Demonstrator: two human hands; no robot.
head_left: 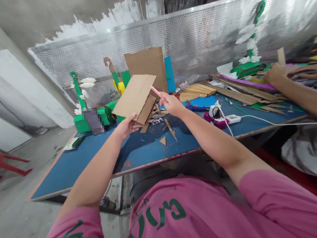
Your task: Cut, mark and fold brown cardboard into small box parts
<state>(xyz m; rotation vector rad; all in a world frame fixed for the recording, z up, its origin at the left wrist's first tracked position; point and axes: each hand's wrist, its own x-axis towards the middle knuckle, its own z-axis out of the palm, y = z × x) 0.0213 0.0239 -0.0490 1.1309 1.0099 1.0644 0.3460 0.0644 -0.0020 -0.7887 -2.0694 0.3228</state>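
Note:
My left hand (pixel 129 126) grips the lower edge of a folded brown cardboard box (pixel 135 95), fingers beneath it and thumb on its side. The box is tilted above the blue table, its broad flat face up and an open side towards the right. In my right hand (pixel 171 104) is a slim pink tool (pixel 156 92), like a pen or craft knife; its exact kind is not clear. Its tip reaches the right edge of the box. Below lie cardboard scraps (pixel 170 129) and a small triangular offcut (pixel 163 141).
Green cardboard figures (pixel 81 120) with white pieces stand left and right. Upright behind are a cardboard sheet (pixel 148 64) and blue board (pixel 169 73). A blue glue gun (pixel 196 107) and power strip (pixel 232 119) with cables lie right. Another person's hands (pixel 276 74) work at far right.

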